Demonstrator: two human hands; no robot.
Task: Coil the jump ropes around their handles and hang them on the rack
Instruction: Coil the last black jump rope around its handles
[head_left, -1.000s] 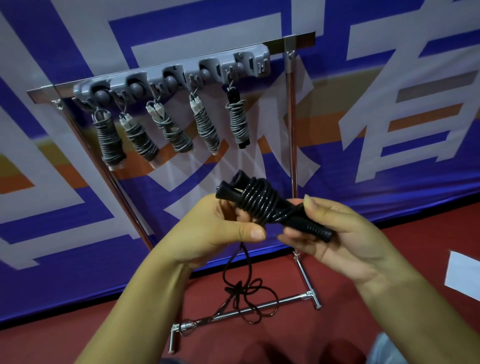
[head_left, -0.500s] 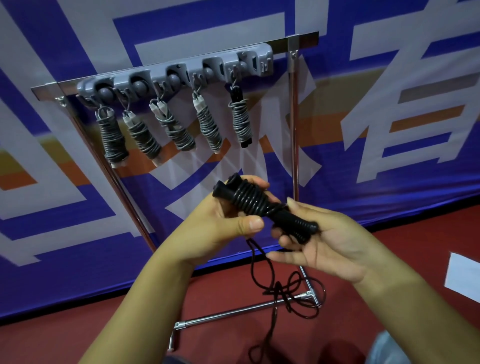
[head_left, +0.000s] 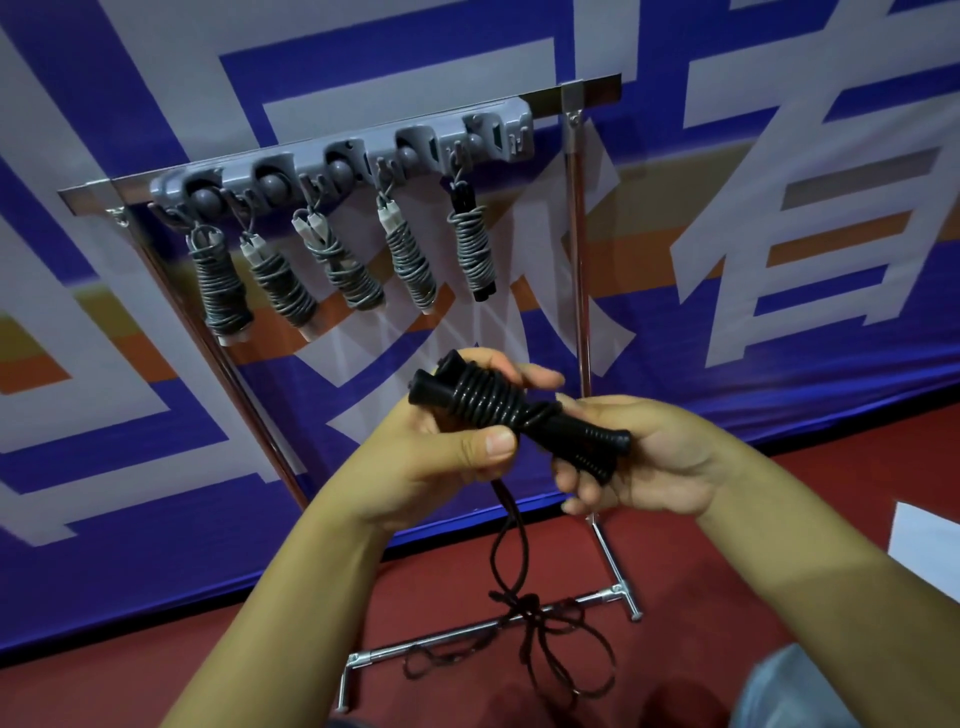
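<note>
Both hands' grip: left hand, right hand on black jump rope.

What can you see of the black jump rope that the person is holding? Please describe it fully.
The black jump rope has two ribbed, rubbery-looking handles held side by side, tilted down to the right. Glossy cord is coiled around their upper half. The left hand grips the coiled part, thumb across it; the right hand holds the bare handle ends. The uncoiled cord hangs down and lies in tangled loops on the red floor by the rack's foot.
</note>
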